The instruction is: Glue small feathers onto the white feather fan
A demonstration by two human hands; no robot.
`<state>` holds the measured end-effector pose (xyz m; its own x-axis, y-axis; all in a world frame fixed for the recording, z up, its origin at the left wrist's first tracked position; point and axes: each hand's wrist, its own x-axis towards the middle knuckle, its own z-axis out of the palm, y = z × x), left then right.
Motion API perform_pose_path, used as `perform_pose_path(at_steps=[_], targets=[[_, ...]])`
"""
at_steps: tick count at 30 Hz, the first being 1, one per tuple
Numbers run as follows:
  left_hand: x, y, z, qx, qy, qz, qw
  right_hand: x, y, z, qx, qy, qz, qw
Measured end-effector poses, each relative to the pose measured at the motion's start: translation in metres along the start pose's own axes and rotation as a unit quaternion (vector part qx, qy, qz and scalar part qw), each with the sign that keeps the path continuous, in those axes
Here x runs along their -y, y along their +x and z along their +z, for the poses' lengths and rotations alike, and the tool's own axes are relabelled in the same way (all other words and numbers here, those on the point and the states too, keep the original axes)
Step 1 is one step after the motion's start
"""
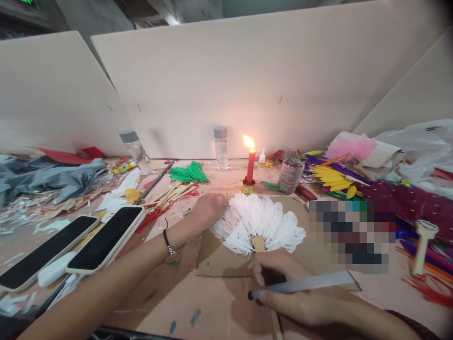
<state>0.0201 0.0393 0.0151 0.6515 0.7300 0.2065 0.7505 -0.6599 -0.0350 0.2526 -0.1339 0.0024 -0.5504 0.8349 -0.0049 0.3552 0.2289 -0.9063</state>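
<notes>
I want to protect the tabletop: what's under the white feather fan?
A flat brown cardboard sheet lies under the white feather fan. The left hand covers the fan's left edge; beneath it cannot be seen.
</notes>
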Motion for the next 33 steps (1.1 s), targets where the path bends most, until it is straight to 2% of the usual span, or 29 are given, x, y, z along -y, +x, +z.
perform_pose_path(at_steps=[8, 33], targets=[[-0.0054, -0.0003, -0.0046, 0.0, 0.008, -0.003, 1.0, -0.0037, -0.0013, -0.0013, 0.001, -0.01, -0.01, 1.0], [-0.0051, -0.0006, -0.0014, -0.005, -0.004, -0.007, 1.0, 0.0034, -0.0006, -0.0016, 0.007, -0.003, -0.004, 1.0]])
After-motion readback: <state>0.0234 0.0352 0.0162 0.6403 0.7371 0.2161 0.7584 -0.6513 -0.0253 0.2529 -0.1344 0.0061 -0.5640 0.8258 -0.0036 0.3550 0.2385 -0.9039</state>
